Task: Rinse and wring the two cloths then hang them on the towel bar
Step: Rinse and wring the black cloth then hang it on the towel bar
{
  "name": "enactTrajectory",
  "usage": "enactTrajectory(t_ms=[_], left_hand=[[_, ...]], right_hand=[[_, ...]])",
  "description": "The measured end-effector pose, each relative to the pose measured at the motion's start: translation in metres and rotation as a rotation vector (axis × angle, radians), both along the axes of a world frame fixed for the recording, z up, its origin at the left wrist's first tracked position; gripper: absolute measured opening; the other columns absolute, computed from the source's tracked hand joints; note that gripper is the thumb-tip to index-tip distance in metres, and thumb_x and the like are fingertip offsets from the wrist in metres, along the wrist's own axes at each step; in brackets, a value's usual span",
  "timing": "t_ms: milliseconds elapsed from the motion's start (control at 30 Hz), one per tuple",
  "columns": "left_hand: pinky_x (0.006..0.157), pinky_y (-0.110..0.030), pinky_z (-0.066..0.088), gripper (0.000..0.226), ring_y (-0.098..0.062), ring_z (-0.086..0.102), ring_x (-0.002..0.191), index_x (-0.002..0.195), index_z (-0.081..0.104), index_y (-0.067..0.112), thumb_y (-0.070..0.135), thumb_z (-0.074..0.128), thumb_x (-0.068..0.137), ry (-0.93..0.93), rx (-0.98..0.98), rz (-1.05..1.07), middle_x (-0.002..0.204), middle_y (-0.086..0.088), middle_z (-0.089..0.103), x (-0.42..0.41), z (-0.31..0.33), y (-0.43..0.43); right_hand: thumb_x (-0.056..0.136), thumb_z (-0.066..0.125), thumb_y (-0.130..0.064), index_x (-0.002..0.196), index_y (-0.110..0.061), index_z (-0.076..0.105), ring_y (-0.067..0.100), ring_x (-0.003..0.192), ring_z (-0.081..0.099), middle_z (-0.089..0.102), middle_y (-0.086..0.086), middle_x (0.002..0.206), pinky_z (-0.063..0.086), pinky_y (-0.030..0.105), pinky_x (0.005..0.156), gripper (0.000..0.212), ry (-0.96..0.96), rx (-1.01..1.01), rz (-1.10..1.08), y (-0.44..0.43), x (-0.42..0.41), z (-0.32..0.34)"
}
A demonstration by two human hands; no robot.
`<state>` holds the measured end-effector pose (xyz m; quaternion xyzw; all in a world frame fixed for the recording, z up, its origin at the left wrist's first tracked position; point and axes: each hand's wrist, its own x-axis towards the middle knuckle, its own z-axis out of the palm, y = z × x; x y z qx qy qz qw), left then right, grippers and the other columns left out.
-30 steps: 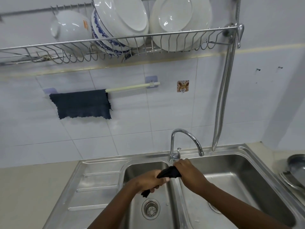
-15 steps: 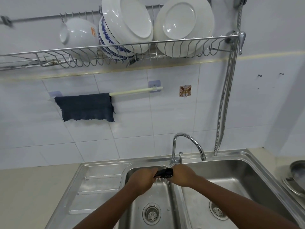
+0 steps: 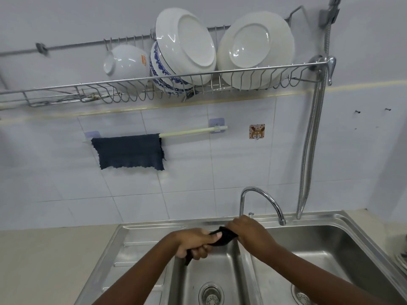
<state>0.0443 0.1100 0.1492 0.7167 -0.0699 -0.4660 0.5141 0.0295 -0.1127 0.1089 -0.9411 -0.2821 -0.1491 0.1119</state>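
A twisted dark cloth (image 3: 223, 237) stretches between both fists above the left basin of the steel sink (image 3: 343, 243). My left hand (image 3: 193, 243) grips its lower end, and a short tail hangs below that fist. My right hand (image 3: 248, 231) is closed on the upper end, just in front of the faucet (image 3: 259, 197). A second dark blue cloth (image 3: 130, 151) hangs spread over the left part of the pale towel bar (image 3: 191, 131) on the tiled wall. The bar's right half is bare.
A wire dish rack (image 3: 154, 89) with white plates and bowls hangs above the bar. A metal spray hose (image 3: 310, 155) runs down the wall at right. The beige counter (image 3: 48, 260) lies left of the sink's drainboard. Metal pans sit at the far right edge.
The view has tilted upward, so the rack and bar sit lower in frame. Both hands stayed on the cloth and turned against each other, twisting it tighter over the left basin.
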Motion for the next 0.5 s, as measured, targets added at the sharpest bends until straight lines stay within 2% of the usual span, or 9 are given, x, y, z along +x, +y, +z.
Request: enactTrajectory(t_ms=[67, 100, 200, 267, 333, 400, 500], left_hand=[[0.036, -0.011, 0.023, 0.027, -0.002, 0.028, 0.048, 0.088, 0.052, 0.018, 0.045, 0.055, 0.094, -0.014, 0.012, -0.025, 0.064, 0.006, 0.038, 0.001, 0.007, 0.0], [0.038, -0.012, 0.026, 0.024, -0.003, 0.031, 0.049, 0.09, 0.052, 0.019, 0.041, 0.054, 0.096, -0.087, 0.071, -0.049, 0.066, 0.006, 0.039, 0.0, 0.009, -0.001], [0.053, -0.019, 0.033, 0.018, -0.007, 0.042, 0.06, 0.086, 0.049, 0.026, 0.038, 0.047, 0.098, -0.56, 0.372, -0.235, 0.075, 0.004, 0.047, -0.003, 0.015, -0.002], [0.059, -0.022, 0.033, 0.022, -0.014, 0.047, 0.073, 0.092, 0.051, 0.019, 0.037, 0.043, 0.1, -0.812, 0.473, -0.322, 0.085, -0.002, 0.054, -0.005, 0.014, -0.008], [0.062, -0.027, 0.034, 0.026, -0.018, 0.052, 0.081, 0.106, 0.055, 0.014, 0.035, 0.042, 0.1, -0.947, 0.534, -0.284, 0.097, -0.01, 0.063, -0.01, 0.01, -0.015], [0.066, -0.03, 0.034, 0.023, -0.021, 0.056, 0.085, 0.111, 0.055, 0.016, 0.032, 0.043, 0.099, -1.105, 0.611, -0.228, 0.105, -0.012, 0.066, -0.014, 0.001, -0.018], [0.061, -0.031, 0.035, 0.015, -0.028, 0.062, 0.082, 0.108, 0.05, 0.019, 0.025, 0.043, 0.097, -1.282, 0.68, -0.185, 0.098, -0.012, 0.067, -0.016, -0.017, -0.015]], right_hand=[[0.086, 0.046, -0.006, 0.117, -0.025, 0.051, 0.024, 0.095, 0.056, 0.062, 0.003, 0.103, 0.049, 0.042, 0.069, 0.036, 0.016, -0.04, -0.022, 0.002, -0.001, 0.001], [0.085, 0.044, -0.005, 0.117, -0.024, 0.049, 0.026, 0.096, 0.056, 0.061, 0.004, 0.105, 0.046, 0.04, 0.068, 0.038, 0.041, -0.044, -0.042, 0.002, -0.002, 0.002], [0.083, 0.047, -0.019, 0.108, -0.025, 0.05, 0.029, 0.088, 0.064, 0.069, 0.005, 0.098, 0.039, 0.033, 0.063, 0.025, 0.14, -0.019, -0.103, 0.005, -0.003, 0.007], [0.082, 0.057, -0.037, 0.103, -0.026, 0.056, 0.027, 0.086, 0.067, 0.072, 0.003, 0.094, 0.042, 0.031, 0.065, 0.024, 0.163, -0.05, -0.161, 0.008, -0.001, 0.012], [0.078, 0.058, -0.046, 0.095, -0.025, 0.061, 0.027, 0.087, 0.067, 0.073, 0.002, 0.091, 0.045, 0.031, 0.068, 0.027, 0.209, -0.042, -0.233, 0.011, 0.002, 0.015], [0.079, 0.057, -0.05, 0.089, -0.022, 0.064, 0.028, 0.088, 0.067, 0.073, 0.004, 0.092, 0.049, 0.033, 0.073, 0.03, 0.272, -0.043, -0.283, 0.015, 0.003, 0.016], [0.083, 0.054, -0.049, 0.086, -0.017, 0.063, 0.029, 0.089, 0.067, 0.072, 0.007, 0.094, 0.05, 0.038, 0.078, 0.034, 0.358, -0.033, -0.305, 0.021, 0.0, 0.016]])
